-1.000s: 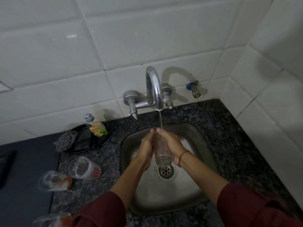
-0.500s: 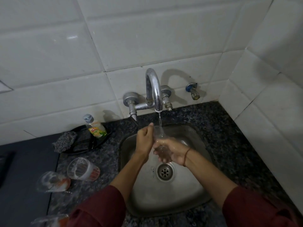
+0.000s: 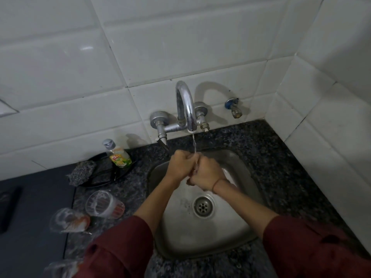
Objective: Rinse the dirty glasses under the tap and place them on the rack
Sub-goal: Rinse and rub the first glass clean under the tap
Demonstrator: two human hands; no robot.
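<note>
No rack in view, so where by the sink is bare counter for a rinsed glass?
Free: the granite right of the sink, out to the tiled wall, and behind it below the valve. Crowded: the left side, with dirty glasses, tray, scrubber and soap bottle.

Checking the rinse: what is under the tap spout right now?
Water falls onto the left hand and right hand, curled together over the sink. Only a sliver of the glass shows between them; their fingers cover the rest.
</note>
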